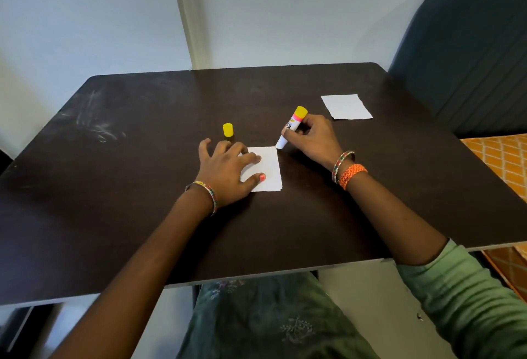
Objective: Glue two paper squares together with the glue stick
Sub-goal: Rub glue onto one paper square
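Left hand (pixel 225 172) flat, open, pinning near paper square (pixel 266 169); right hand (pixel 310 137) grips uncapped glue stick (pixel 292 126) at its corner. Gluing starting; second square (pixel 346 106) untouched.

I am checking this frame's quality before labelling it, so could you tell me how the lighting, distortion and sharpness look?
Head view: soft, even light, with faint shadows under the left hand and right hand; wide-angle lens bows the table edges; the near paper square looks slightly washed out; the glue stick label is too blurred to read; pale smears show on the table's far left.
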